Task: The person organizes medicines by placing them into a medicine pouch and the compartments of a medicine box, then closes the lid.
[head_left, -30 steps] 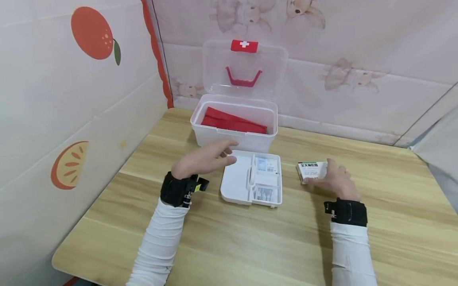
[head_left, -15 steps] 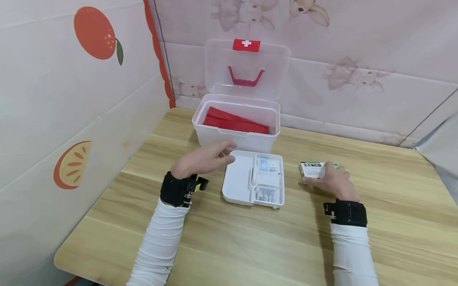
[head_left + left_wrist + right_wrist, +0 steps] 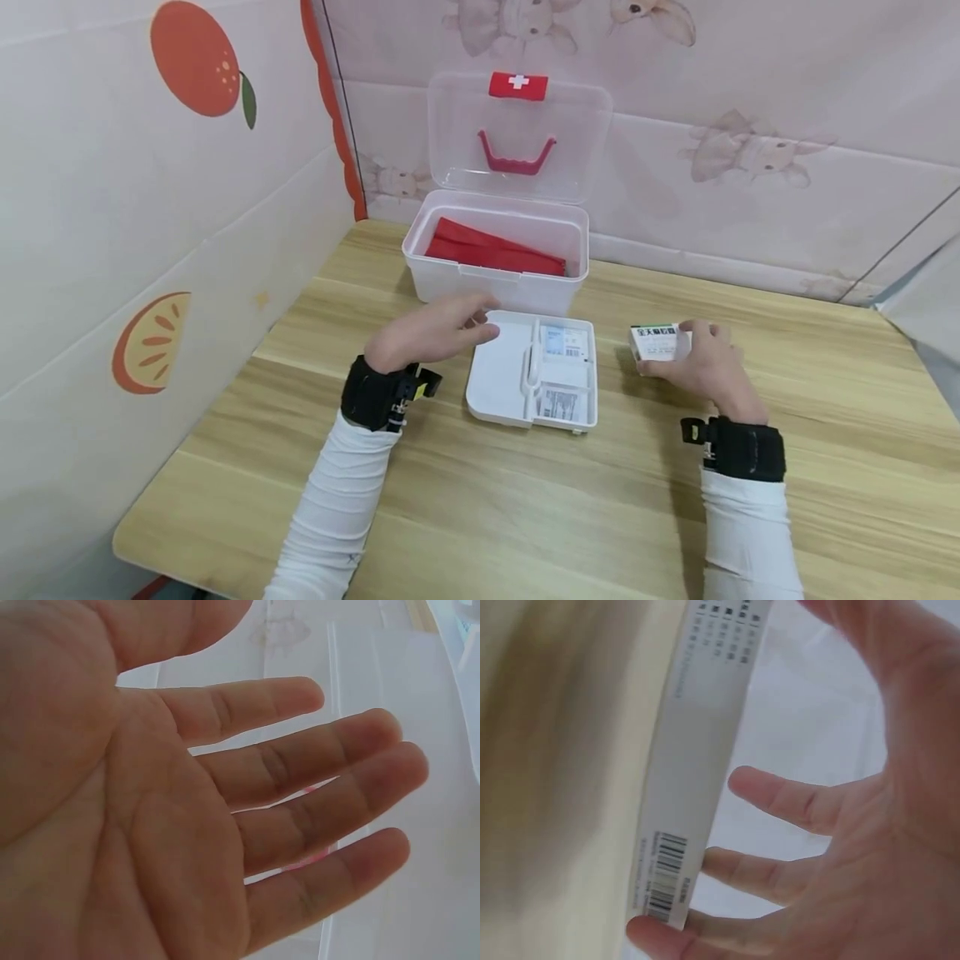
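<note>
A white medicine box (image 3: 657, 342) with dark printed lettering and a green edge is at the right of the table in the head view. My right hand (image 3: 703, 358) grips it from the right, thumb on the near side and fingers at the far side. The right wrist view shows a barcode on the side of the medicine box (image 3: 694, 765), with fingertips at its lower end. My left hand (image 3: 431, 332) hangs over the left edge of a white plastic tray (image 3: 498, 375), holding nothing. Its fingers (image 3: 337, 795) are spread and nearly straight in the left wrist view.
A translucent first-aid case (image 3: 487, 287) stands behind the tray, its lid (image 3: 517, 187) raised against the patterned curtain. Red cloth-like material (image 3: 495, 250) lies inside. Flat printed packets (image 3: 562, 404) sit in the tray's right compartments. A fabric wall (image 3: 247, 258) borders the table's left side.
My right hand has shifted its fingers round the medicine box, covering the green end that showed beside them, and the box has tipped slightly. My left hand has hardly moved.
</note>
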Action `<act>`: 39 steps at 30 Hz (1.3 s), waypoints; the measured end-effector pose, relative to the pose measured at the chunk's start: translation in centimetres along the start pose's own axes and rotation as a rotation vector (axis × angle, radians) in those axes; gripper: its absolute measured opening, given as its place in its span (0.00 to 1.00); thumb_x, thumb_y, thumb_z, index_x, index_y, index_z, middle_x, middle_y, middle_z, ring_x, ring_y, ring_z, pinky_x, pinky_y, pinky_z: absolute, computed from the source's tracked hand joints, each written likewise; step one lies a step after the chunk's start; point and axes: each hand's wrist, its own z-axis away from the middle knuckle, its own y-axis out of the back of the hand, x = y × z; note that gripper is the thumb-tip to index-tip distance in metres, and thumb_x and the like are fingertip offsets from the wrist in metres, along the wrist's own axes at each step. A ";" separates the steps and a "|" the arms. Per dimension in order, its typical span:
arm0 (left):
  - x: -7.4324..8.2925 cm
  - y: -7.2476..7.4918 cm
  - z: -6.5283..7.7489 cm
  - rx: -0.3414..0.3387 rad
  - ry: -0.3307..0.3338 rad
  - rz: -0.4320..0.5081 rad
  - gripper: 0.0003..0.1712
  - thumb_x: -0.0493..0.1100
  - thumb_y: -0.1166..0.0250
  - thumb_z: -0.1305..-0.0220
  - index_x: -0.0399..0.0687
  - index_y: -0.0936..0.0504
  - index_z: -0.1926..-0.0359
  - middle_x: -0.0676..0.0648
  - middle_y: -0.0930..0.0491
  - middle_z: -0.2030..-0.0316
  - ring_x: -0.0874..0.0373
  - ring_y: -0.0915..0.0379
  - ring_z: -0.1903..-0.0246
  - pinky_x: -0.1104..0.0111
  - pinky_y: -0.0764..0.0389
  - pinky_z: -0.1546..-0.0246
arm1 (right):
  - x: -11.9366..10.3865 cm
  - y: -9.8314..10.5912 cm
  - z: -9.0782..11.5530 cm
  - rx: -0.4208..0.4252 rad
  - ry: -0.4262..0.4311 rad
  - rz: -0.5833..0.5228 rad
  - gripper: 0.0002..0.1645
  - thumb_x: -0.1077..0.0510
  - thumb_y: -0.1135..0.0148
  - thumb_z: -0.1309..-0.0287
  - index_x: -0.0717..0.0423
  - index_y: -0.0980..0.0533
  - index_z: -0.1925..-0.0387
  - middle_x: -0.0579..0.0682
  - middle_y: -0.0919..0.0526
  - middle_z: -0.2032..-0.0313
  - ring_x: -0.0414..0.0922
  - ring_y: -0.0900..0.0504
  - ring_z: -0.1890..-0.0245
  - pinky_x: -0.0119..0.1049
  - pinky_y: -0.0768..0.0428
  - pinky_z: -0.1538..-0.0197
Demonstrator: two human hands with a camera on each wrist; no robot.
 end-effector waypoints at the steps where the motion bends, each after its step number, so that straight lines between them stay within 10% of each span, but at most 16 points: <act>1: 0.1 -0.1 -0.1 0.000 -0.003 -0.001 0.25 0.47 0.42 0.27 0.44 0.30 0.34 0.45 0.22 0.45 0.51 0.25 0.46 0.60 0.21 0.46 | -0.6 0.2 0.2 0.022 0.023 -0.017 0.63 0.35 0.26 0.54 0.71 0.44 0.33 0.81 0.45 0.39 0.72 0.38 0.50 0.62 0.29 0.55; 10: 1.6 -1.0 -1.2 0.016 -0.052 0.128 0.33 0.54 0.47 0.25 0.46 0.41 0.27 0.45 0.24 0.42 0.54 0.26 0.45 0.62 0.22 0.45 | -7.8 0.2 2.5 0.203 0.511 -0.087 0.53 0.51 0.14 0.69 0.64 0.32 0.41 0.69 0.43 0.30 0.68 0.42 0.33 0.67 0.38 0.36; 19: 2.3 -1.1 -1.0 0.050 -0.264 0.365 0.39 0.40 0.39 0.30 0.43 0.49 0.25 0.43 0.21 0.55 0.56 0.21 0.56 0.66 0.17 0.57 | -11.8 -2.4 3.7 0.331 0.885 -0.040 0.54 0.47 0.11 0.75 0.62 0.29 0.45 0.65 0.41 0.31 0.62 0.43 0.31 0.61 0.31 0.37; 28: 0.9 -0.1 -0.4 0.135 -0.222 0.444 0.55 0.30 0.36 0.36 0.53 0.66 0.23 0.38 0.28 0.49 0.51 0.18 0.60 0.62 0.16 0.58 | -12.1 -3.5 3.5 0.409 0.856 -0.004 0.47 0.57 0.15 0.65 0.63 0.30 0.42 0.66 0.38 0.32 0.61 0.39 0.32 0.58 0.34 0.33; 39: -1.0 -0.6 -1.3 0.150 -0.102 0.201 0.47 0.29 0.32 0.42 0.50 0.54 0.33 0.42 0.27 0.65 0.52 0.30 0.70 0.68 0.27 0.71 | -11.5 -4.0 3.8 0.039 0.616 0.138 0.22 0.59 0.26 0.46 0.60 0.22 0.50 0.60 0.19 0.50 0.55 0.20 0.51 0.50 0.19 0.50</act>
